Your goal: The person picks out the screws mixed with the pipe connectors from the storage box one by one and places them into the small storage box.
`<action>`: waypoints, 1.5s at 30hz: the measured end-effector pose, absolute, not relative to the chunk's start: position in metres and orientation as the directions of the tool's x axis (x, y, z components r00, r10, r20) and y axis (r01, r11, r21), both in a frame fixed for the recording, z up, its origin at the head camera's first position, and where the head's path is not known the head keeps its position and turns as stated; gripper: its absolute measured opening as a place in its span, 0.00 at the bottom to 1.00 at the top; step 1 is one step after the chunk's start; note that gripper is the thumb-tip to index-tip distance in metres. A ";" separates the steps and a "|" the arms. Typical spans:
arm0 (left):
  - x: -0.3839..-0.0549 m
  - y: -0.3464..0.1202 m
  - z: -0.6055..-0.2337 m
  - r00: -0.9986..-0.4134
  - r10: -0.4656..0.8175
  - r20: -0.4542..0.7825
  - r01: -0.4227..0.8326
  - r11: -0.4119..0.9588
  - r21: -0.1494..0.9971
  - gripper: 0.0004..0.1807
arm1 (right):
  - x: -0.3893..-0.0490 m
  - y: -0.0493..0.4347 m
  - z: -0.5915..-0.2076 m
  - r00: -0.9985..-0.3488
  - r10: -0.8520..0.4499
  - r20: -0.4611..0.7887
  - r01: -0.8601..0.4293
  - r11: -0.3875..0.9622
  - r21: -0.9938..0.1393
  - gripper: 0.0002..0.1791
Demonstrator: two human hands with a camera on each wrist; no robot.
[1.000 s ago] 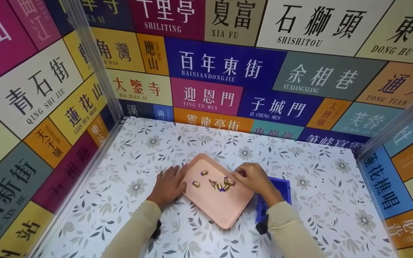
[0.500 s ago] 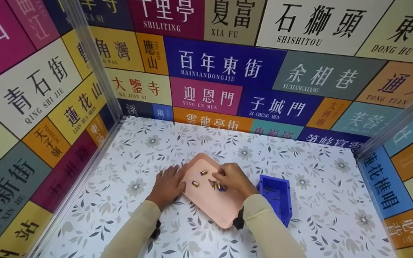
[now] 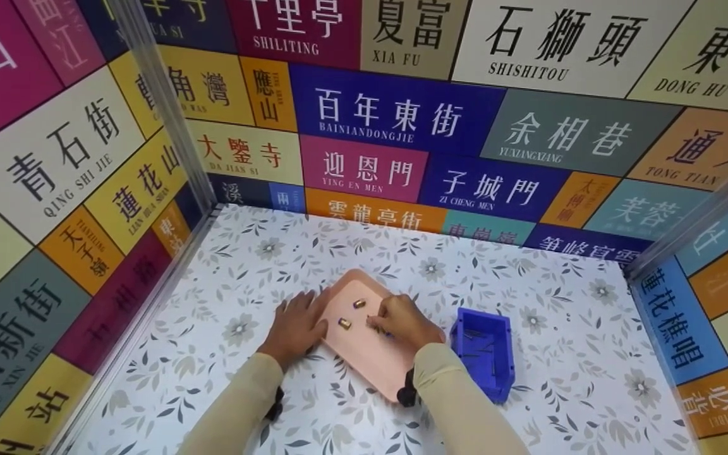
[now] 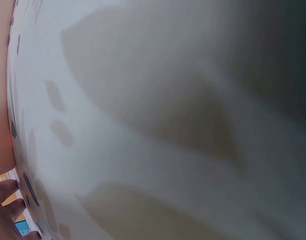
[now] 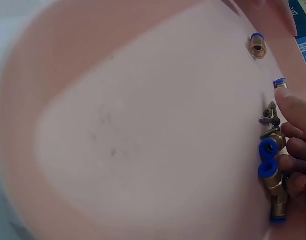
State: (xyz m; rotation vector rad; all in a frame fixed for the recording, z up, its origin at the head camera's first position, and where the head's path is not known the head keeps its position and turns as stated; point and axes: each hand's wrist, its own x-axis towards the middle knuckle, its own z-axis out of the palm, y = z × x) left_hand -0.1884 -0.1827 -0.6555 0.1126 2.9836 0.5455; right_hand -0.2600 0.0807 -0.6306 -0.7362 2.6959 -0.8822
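Observation:
My left hand (image 3: pixel 294 330) rests at the left edge of a pink tray (image 3: pixel 380 373), its fingers spread and the thumb by the rim. Over the tray, my right hand (image 3: pixel 405 319) reaches down with bent fingers to a small group of pieces. In the right wrist view, grey screws (image 5: pixel 270 120) lie right beside its thumb and fingertips; whether it pinches one is unclear. Brass pipe fittings with blue rings (image 5: pixel 269 170) lie under the fingers. Two more brass fittings lie apart, a nearer one (image 3: pixel 344 324) and a farther one (image 3: pixel 359 304).
Right of the tray stands a blue bin (image 3: pixel 508 354) with several thin grey screws inside. Both containers are on a table with a leaf-patterned cover (image 3: pixel 566 316). Sign-covered walls (image 3: pixel 395 107) enclose the back and sides.
My right hand has moved left from beside the blue bin into the tray, then settled slightly lower over the screws and fittings. The bin has come into full view. My left hand has stayed put.

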 end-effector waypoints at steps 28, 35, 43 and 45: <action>-0.189 -0.184 -0.654 -0.992 0.106 -0.071 0.076 0.937 0.340 0.38 | -0.255 0.082 -0.635 -0.878 -0.478 -0.017 -0.376 0.711 -0.594 0.19; -0.188 -0.184 -0.653 -0.992 0.111 -0.064 0.083 0.936 0.343 0.37 | -0.253 0.083 -0.633 -0.886 -0.461 -0.040 -0.342 0.711 -0.614 0.17; -0.187 -0.184 -0.652 -0.991 0.122 -0.051 0.097 0.932 0.350 0.37 | -0.253 0.083 -0.630 -0.881 -0.473 -0.022 -0.368 0.713 -0.597 0.16; -0.188 -0.185 -0.653 -0.991 0.124 -0.049 0.099 0.931 0.352 0.37 | -0.253 0.084 -0.628 -0.877 -0.480 -0.023 -0.371 0.706 -0.603 0.16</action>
